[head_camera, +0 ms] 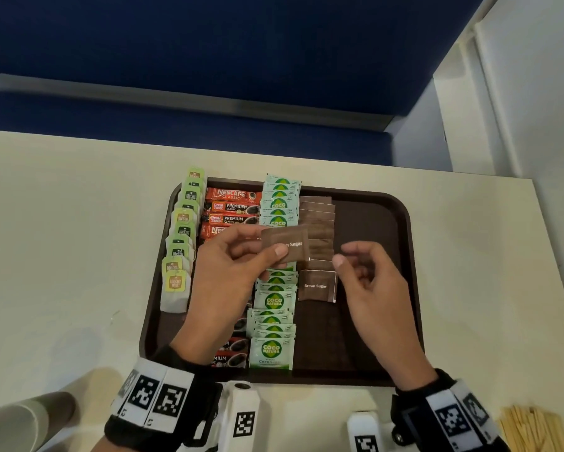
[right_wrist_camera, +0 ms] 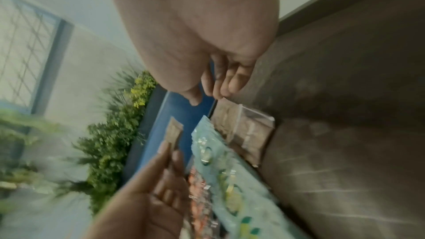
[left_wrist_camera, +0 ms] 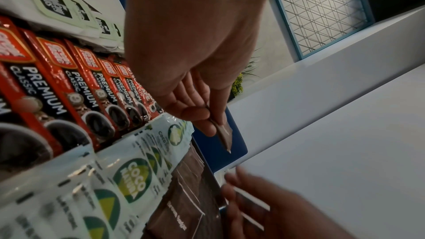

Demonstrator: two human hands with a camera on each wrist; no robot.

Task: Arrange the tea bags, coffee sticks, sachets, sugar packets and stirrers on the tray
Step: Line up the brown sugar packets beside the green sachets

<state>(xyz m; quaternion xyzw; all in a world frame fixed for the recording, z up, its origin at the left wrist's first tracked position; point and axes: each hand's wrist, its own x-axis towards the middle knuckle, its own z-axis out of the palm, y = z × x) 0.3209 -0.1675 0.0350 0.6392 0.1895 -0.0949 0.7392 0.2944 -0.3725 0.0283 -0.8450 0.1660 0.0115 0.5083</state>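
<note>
A dark brown tray [head_camera: 404, 288] holds columns of tea bags [head_camera: 181, 243], red coffee sticks [head_camera: 233, 208], pale green Coco Natura sachets [head_camera: 274, 300] and brown sugar packets [head_camera: 317, 283]. My left hand [head_camera: 238, 256] pinches a small stack of brown sugar packets [head_camera: 289, 243] above the tray's middle; the left wrist view shows that stack [left_wrist_camera: 224, 134] edge-on between thumb and fingers. My right hand [head_camera: 355, 259] hovers just right of the stack, fingers loosely curled and empty, above the brown sugar column [right_wrist_camera: 243, 130]. The held stack [right_wrist_camera: 173, 133] shows blurred in the right wrist view.
Wooden stirrers [head_camera: 531, 429] lie in a heap at the table's front right, off the tray. A paper cup [head_camera: 23, 419] lies at the front left. The tray's right part [head_camera: 368, 223] is bare. A blue partition stands behind the table.
</note>
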